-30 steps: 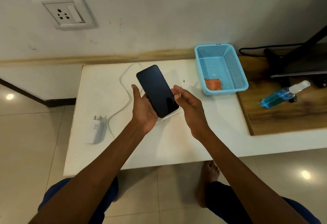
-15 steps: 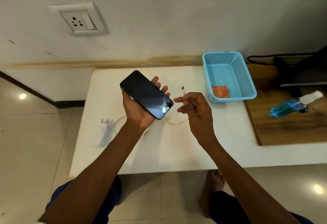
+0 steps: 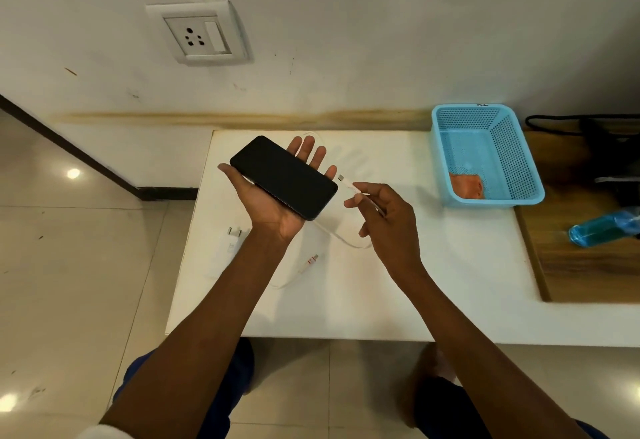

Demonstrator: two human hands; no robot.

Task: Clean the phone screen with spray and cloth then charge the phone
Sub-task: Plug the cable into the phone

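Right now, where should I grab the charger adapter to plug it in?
Grip the charger adapter by the long sides of its white body, coming from above. It lies flat on the table with its two pins pointing toward the wall, so keep that pin end free for the wall socket.

Basket (image 3: 519, 175) w/ cloth (image 3: 465, 185) in it, right of phone (image 3: 284, 177); adapter (image 3: 231, 238) left, on table (image 3: 433, 282).

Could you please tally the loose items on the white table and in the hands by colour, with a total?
Black: 1, the black slab phone, lying on the left hand.
White: 2, the white charging cable, pinched by the right hand, and the white plug adapter.
Blue: 2, the light-blue mesh plastic basket and the blue-liquid spray bottle.
Orange: 1, the orange cloth.
Total: 6
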